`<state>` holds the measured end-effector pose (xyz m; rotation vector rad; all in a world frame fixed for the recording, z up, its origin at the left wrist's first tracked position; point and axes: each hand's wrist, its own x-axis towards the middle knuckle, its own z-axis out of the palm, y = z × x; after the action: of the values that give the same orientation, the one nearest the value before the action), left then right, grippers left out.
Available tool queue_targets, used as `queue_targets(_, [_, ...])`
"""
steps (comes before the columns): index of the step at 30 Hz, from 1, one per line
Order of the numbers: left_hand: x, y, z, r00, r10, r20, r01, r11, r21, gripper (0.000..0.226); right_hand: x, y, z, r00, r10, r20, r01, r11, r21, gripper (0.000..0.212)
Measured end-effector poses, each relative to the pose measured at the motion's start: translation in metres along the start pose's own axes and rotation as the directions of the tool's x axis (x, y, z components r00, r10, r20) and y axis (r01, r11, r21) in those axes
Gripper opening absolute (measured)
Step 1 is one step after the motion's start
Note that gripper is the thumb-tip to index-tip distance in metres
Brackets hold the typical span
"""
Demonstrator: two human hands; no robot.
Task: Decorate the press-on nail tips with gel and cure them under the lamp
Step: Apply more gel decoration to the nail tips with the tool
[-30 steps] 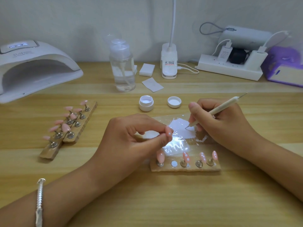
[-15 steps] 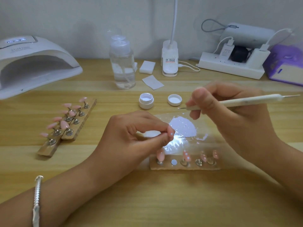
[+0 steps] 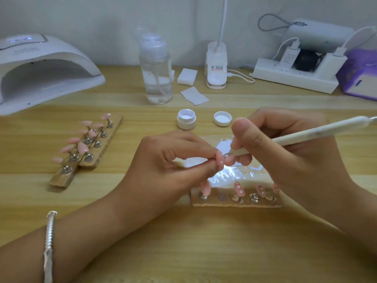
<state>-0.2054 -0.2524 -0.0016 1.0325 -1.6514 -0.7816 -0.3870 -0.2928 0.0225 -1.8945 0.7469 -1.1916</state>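
My left hand (image 3: pixel 175 168) pinches a pink nail tip (image 3: pixel 220 159) with white dots between thumb and fingers. My right hand (image 3: pixel 289 152) grips a white dotting tool (image 3: pixel 306 135) like a pen, its fine point touching that tip. Below them a wooden holder (image 3: pixel 236 202) carries several pink tips, some dotted white, with one stand spot bare. A clear film palette (image 3: pixel 226 174) with a white gel smear lies behind it. The open white gel jar (image 3: pixel 186 119) and its lid (image 3: pixel 222 118) stand beyond. The white curing lamp (image 3: pixel 42 72) sits far left.
Two more wooden holders (image 3: pixel 89 152) with plain pink tips lie to the left. At the back stand a clear pump bottle (image 3: pixel 156 68), white pads (image 3: pixel 187 76), a desk-lamp base (image 3: pixel 216 66), a power strip (image 3: pixel 293 78) with chargers and a purple tissue box (image 3: pixel 361 76).
My right hand lifted the tool from the white gel on the film, swung it up, then brought its point down onto the nail tip that my left hand holds still.
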Motion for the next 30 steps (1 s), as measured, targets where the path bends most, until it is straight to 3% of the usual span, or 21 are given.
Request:
queue_targets(7, [0.0000,0.0014,0.0004,1.000,-0.027,0.014,0.028,0.995,-0.093,0.011,0.0003,0.0017,-0.0024,1.000,-0.026,0.012,0.027,0.999,-0.043,0.031])
queue_targets(19, [-0.0002,0.0016,0.0003,1.000,-0.023,0.004,0.024,1.000,-0.019,0.008,0.0008,-0.0003,0.0012,1.000,0.005,-0.012,-0.005,1.000,0.021,0.030])
queue_targets(30, [-0.0005,-0.0009,-0.0003,1.000,-0.021,0.010,0.021,1.000,-0.017,0.008,-0.0006,0.0036,-0.0018,1.000,-0.012,0.027,0.012,1.000,-0.025,0.029])
